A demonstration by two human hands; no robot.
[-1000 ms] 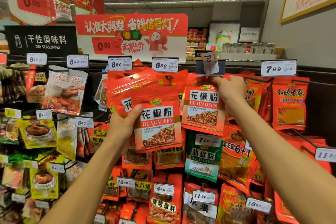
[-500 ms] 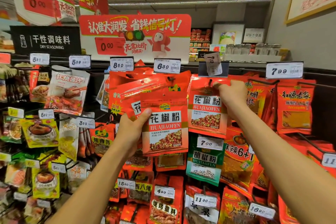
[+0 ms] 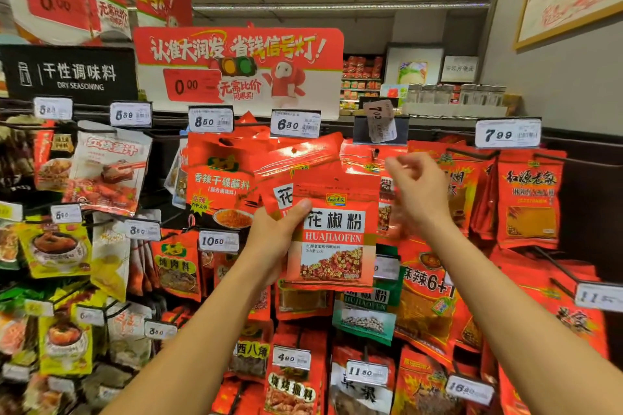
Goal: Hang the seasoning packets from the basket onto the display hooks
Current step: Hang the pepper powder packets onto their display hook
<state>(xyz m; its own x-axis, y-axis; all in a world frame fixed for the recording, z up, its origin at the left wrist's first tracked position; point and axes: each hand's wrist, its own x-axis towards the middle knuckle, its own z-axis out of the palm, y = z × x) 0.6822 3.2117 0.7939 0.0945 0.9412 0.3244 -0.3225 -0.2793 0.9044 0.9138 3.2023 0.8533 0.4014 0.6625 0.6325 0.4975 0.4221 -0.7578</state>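
Observation:
My left hand [image 3: 276, 229] grips a small stack of red Huajiaofen seasoning packets [image 3: 337, 232], thumb across the front one, held up in front of the display. My right hand [image 3: 416, 189] hovers just right of the stack, blurred, fingers loosely curled and holding nothing. Behind it a red Huajiaofen packet [image 3: 362, 158] hangs on the display hook [image 3: 376, 152] under the crooked 7.00 price tag [image 3: 381, 120]. The basket is out of view.
Rows of hooks carry other seasoning packets: red dip seasoning [image 3: 219, 185] at left, a green Hujiaofen packet [image 3: 367, 313] below, red packets [image 3: 529, 199] under the 7.99 tag at right. Price tags stick out at hook ends. A red promotional sign [image 3: 239, 67] stands above.
My right hand has let go of the packet hanging on the hook and drawn back toward the stack. My left hand has shifted the stack to the right.

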